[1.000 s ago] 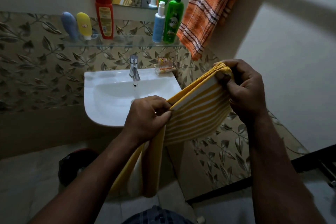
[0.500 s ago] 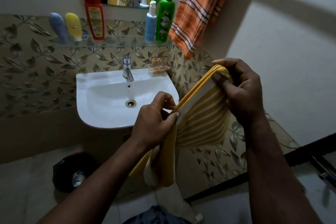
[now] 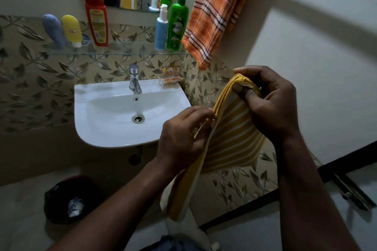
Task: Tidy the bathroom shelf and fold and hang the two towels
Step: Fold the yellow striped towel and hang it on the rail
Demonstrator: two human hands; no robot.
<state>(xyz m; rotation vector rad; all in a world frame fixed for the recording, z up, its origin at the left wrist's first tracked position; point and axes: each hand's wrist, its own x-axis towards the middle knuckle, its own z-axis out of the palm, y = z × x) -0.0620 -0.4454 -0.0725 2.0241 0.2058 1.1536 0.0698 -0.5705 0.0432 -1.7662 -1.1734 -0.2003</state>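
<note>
Moving closer to the right hand than a moment ago, the left hand [image 3: 181,136] is pinching the yellow striped towel's [image 3: 234,138] near edge with curled fingers. Far left, a glass shelf [image 3: 122,52] is holding a blue tube [image 3: 53,30], a yellow tube [image 3: 71,29], a red bottle [image 3: 97,20], a small blue bottle [image 3: 161,30] and a green bottle [image 3: 177,26]. A white sink [image 3: 106,124] is sitting below. An orange towel [image 3: 214,12] is hanging just right of the shelf. The yellow towel is hanging folded in the air, right of the sink. The right hand [image 3: 271,104] is pinching its top corner between thumb and fingers.
</note>
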